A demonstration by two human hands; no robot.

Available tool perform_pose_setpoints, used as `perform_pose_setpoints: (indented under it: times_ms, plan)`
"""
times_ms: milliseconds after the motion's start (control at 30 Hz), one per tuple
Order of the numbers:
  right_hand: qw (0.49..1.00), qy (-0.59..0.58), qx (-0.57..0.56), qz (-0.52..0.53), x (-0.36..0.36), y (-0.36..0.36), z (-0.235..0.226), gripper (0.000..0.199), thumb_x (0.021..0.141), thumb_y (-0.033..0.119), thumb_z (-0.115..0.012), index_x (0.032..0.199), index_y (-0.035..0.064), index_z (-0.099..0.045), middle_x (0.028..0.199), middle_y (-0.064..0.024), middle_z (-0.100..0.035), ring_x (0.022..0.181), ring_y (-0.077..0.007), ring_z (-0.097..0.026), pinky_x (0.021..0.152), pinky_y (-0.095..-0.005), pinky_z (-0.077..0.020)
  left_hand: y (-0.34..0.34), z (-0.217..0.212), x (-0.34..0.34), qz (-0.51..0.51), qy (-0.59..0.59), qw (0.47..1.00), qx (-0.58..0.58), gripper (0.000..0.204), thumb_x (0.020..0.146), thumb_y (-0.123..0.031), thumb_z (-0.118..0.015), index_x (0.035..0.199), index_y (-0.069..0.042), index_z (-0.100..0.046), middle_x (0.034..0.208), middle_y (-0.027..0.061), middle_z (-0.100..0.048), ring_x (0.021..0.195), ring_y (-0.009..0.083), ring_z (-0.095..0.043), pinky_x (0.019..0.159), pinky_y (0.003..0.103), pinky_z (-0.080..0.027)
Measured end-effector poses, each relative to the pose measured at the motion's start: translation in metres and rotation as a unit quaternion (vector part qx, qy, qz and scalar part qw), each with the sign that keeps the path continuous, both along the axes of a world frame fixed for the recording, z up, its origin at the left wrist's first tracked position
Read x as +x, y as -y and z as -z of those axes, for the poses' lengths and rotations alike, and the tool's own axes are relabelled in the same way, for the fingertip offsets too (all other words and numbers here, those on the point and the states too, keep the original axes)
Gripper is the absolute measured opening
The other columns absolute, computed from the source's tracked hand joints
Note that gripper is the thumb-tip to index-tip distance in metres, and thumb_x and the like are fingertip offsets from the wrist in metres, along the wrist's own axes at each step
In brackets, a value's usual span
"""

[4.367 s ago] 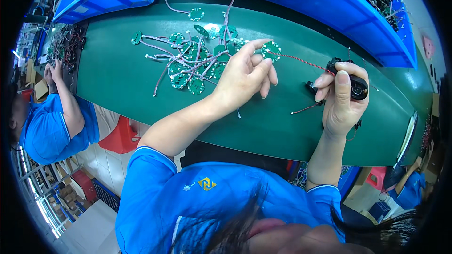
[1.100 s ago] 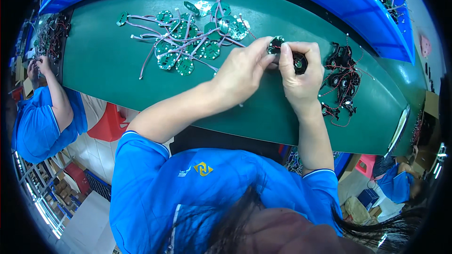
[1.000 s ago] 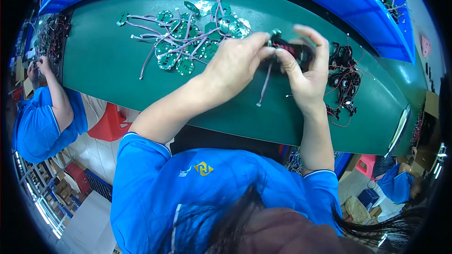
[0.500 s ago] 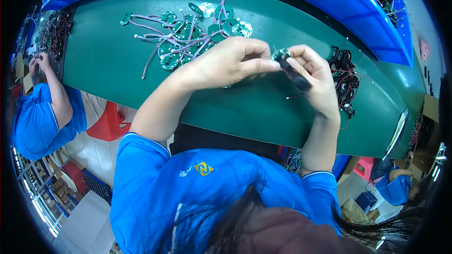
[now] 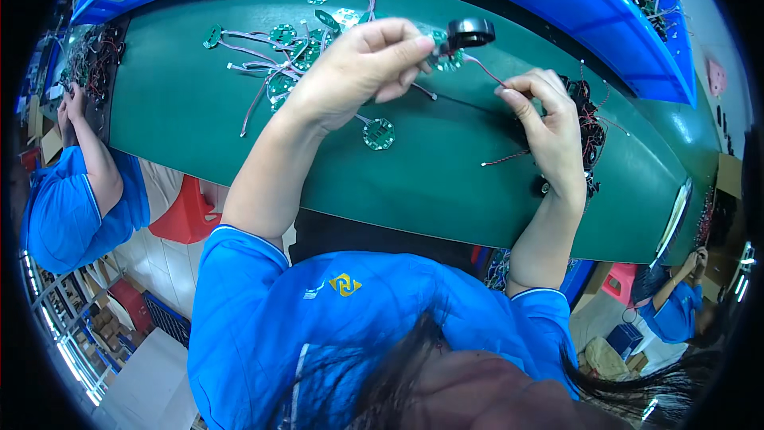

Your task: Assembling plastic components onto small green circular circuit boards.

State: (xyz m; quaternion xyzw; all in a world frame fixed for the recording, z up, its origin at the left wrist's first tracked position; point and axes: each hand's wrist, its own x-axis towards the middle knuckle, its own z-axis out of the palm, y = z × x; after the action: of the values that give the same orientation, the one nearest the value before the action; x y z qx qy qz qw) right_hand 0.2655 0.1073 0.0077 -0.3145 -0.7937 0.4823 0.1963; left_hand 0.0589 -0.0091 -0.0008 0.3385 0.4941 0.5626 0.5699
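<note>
My left hand [image 5: 358, 72], fingers pinched, holds up a small green circuit board [image 5: 448, 60] by its edge. A black round part [image 5: 471, 34] sticks out beside the board, just past my fingertips; how the two join is blurred. From there a thin dark-red wire [image 5: 484, 71] runs down to my right hand [image 5: 549, 115], whose thumb and forefinger are closed on it. Under my left hand and beyond it lies a pile of green circuit boards [image 5: 303, 52] with pinkish-grey cables. One round board [image 5: 379, 134] rests alone nearer me.
Right of my right hand lies a heap of black round parts with red-black wires [image 5: 593, 131]. Blue bins [image 5: 557, 0] line the far edge of the green table [image 5: 398, 199]. At the far left a co-worker's hands [image 5: 73, 103] are over another wire pile.
My hands have moved apart; the left has lifted the board and black part up and away, the wire now stretched between them. A single round board now shows on the table.
</note>
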Motion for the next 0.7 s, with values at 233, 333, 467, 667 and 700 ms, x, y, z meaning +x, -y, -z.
perform_pose_setpoints:
  times_ms: [233,333,467,667,700]
  plan:
    - [0.954,0.127,0.268,0.048,0.004,0.001,0.001,0.009,0.076,0.017,-0.068,0.078,0.0082,-0.071,0.078,-0.003,-0.046,0.076,-0.0171,-0.041,0.071,-0.0297,-0.0359,-0.002,0.004,0.009,-0.051,0.011,0.999,-0.001,0.018,0.091,-0.021,-0.057,0.084,-0.004,-0.057,0.06,0.0008,-0.052,0.042,0.0028,-0.038,0.039,0.014,-0.028]
    - [0.956,0.134,0.257,0.043,0.002,0.004,0.002,0.009,0.075,0.018,-0.069,0.077,0.009,-0.071,0.079,-0.0029,-0.045,0.077,-0.0178,-0.04,0.072,-0.0305,-0.0354,-0.003,0.006,0.011,-0.055,0.01,0.998,-0.007,0.018,0.091,-0.021,-0.057,0.084,-0.004,-0.058,0.06,0.0008,-0.052,0.042,0.0029,-0.038,0.039,0.014,-0.028]
    - [0.973,0.108,0.2,-0.042,-0.006,0.014,0.004,0.011,0.074,0.02,-0.069,0.077,0.0096,-0.072,0.078,-0.0021,-0.044,0.078,-0.0184,-0.041,0.074,-0.0309,-0.0348,-0.003,0.008,0.012,-0.069,0.032,0.997,-0.015,0.018,0.091,-0.022,-0.058,0.084,-0.004,-0.058,0.06,0.0006,-0.052,0.042,0.0029,-0.039,0.039,0.013,-0.028]
    - [0.993,0.004,-0.023,-0.116,-0.012,0.023,0.007,0.01,0.075,0.014,-0.07,0.078,0.0056,-0.069,0.081,-0.004,-0.054,0.075,-0.0164,-0.05,0.073,-0.0268,-0.041,-0.003,0.011,0.021,-0.058,0.016,0.998,-0.023,0.019,0.091,-0.022,-0.057,0.084,-0.005,-0.058,0.061,0.0005,-0.052,0.042,0.0028,-0.039,0.039,0.013,-0.028]
    - [0.986,-0.054,-0.133,-0.089,-0.013,0.023,0.002,0.01,0.076,0.013,-0.07,0.08,0.0045,-0.068,0.083,-0.0051,-0.057,0.074,-0.0158,-0.051,0.071,-0.0256,-0.0424,-0.003,0.012,0.021,-0.062,0.018,0.998,-0.024,0.019,0.091,-0.022,-0.057,0.084,-0.005,-0.058,0.061,0.0005,-0.052,0.042,0.0027,-0.039,0.039,0.013,-0.029]
